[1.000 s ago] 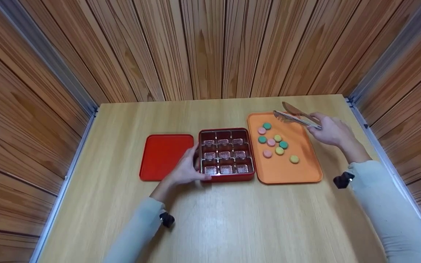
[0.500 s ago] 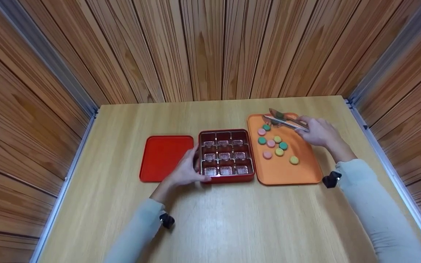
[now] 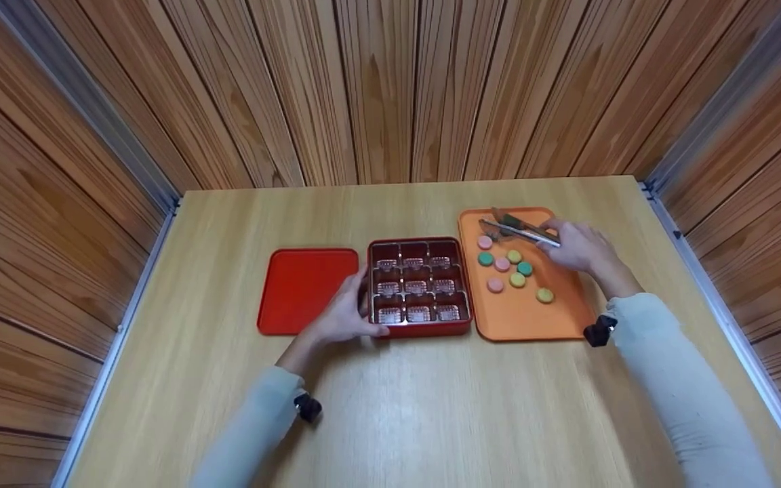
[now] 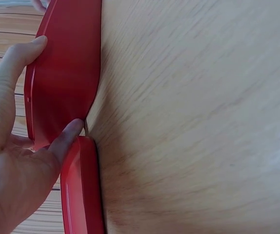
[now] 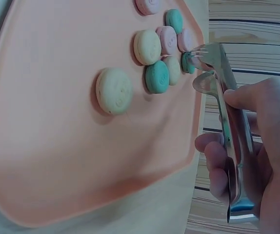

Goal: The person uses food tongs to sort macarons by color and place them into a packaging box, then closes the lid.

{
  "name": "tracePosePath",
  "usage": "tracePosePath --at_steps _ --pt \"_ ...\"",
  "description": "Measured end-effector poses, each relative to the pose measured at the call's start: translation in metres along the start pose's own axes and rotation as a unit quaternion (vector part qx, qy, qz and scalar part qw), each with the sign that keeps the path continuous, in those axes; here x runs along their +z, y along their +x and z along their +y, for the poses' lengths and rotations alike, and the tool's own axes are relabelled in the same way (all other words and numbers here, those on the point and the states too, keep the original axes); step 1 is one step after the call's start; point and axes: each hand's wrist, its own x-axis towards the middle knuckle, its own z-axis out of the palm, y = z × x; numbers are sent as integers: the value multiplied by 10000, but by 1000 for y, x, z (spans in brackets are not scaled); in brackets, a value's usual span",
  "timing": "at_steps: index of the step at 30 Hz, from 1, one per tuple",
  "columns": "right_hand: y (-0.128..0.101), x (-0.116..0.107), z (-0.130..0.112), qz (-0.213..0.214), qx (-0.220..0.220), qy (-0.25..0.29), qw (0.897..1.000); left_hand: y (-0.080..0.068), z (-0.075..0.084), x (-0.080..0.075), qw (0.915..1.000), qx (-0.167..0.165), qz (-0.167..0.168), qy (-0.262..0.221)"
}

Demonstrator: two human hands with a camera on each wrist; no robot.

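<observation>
My right hand (image 3: 584, 251) holds metal tongs (image 3: 519, 234), their two ends slightly apart. In the right wrist view, the ends reach a green macaron (image 5: 188, 64) at the far end of the group; in the head view the tongs cover it. Pink, yellow and green macarons (image 3: 502, 264) lie on the orange tray (image 3: 533, 327). My left hand (image 3: 343, 315) grips the near left corner of a red box (image 3: 428, 331), thumb on the front wall and fingers along the left side. Clear-lined compartments fill the box, with no macarons in them.
A flat red lid (image 3: 306, 285) lies on the wooden table (image 3: 404, 407) left of the box, close to my left hand. The tray stands right beside the box. Wood-panelled walls (image 3: 390, 95) enclose the back and sides.
My right hand has moved left and slightly down with the tongs, whose ends have come closer together over the tray's far left macaron. My left hand and the box stay put.
</observation>
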Motion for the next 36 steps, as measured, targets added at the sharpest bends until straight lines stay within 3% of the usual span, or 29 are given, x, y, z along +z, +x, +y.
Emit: tracePosePath --at_steps 13,23,36 --pt "5 2 1 -245 36 84 9997 3 -1 -1 10000 35 11 1" --pt "3 3 5 -112 -178 76 9998 2 -4 0 9998 107 24 -138" --pt "-1 -9 3 -140 -61 353 9993 -1 -3 0 9999 49 8 -103"
